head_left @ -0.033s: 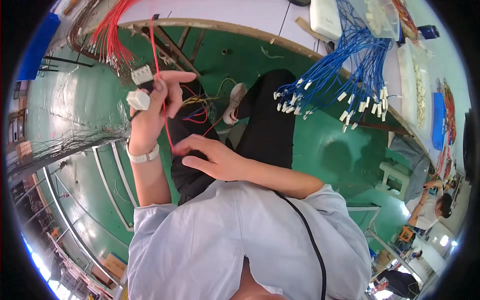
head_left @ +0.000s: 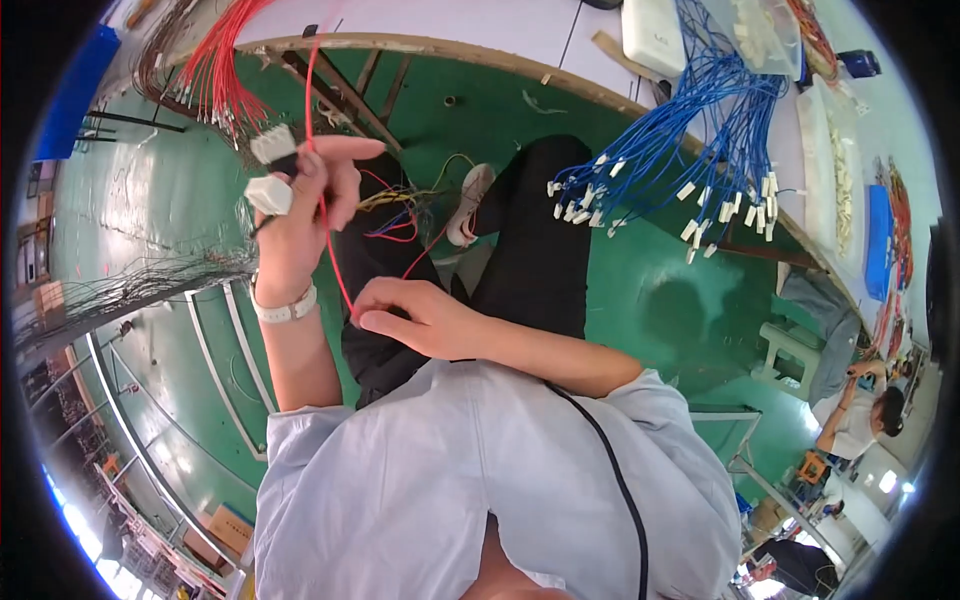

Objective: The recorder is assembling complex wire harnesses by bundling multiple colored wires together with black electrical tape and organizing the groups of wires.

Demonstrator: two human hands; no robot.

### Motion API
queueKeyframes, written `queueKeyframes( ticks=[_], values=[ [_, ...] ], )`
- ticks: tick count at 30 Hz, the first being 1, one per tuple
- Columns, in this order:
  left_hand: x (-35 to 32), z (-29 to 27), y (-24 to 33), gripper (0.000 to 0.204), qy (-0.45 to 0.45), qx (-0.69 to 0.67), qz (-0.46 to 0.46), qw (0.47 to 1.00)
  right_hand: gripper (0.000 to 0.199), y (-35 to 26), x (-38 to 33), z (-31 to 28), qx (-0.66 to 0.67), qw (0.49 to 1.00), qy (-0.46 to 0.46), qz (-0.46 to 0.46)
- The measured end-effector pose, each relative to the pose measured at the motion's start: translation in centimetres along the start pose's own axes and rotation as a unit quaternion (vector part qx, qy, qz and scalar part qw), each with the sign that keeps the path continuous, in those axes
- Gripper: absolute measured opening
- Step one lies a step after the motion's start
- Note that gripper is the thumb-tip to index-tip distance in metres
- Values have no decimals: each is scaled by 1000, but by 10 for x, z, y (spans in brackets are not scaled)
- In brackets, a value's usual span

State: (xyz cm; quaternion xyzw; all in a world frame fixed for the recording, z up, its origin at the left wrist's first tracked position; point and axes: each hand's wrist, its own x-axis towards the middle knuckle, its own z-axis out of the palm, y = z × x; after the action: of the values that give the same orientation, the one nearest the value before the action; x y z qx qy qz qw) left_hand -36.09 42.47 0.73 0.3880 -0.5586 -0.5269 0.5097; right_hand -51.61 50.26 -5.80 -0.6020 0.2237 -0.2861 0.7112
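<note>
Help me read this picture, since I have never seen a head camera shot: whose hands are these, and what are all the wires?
The camera sits on a person's head and looks down, so the pale shirt at the bottom is their own. Its wide lens bends straight edges. The left hand is raised with two white plugs in its grip. The right hand pinches a red wire that runs up past the left hand. Behind, along the table edge, hang a bunch of red wires and a bunch of blue wires with white ends. The floor is green. Another person sits far right.
</note>
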Motion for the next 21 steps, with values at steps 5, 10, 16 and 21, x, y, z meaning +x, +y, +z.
queueKeyframes(
  ticks=[5,10,16,21],
  values=[
    [13,-34,-8,43,79,-166,-30,983,24,23,-10,5,154,986,-14,67],
    [56,-98,-26,29,95,-270,37,957,27,64,-21,-38,-268,959,30,82],
    [113,-138,-32,28,65,-291,87,951,31,119,-28,-84,-420,881,203,74],
    [136,-96,5,33,77,-203,90,972,32,109,-12,-113,-459,862,212,34]
  ],
)
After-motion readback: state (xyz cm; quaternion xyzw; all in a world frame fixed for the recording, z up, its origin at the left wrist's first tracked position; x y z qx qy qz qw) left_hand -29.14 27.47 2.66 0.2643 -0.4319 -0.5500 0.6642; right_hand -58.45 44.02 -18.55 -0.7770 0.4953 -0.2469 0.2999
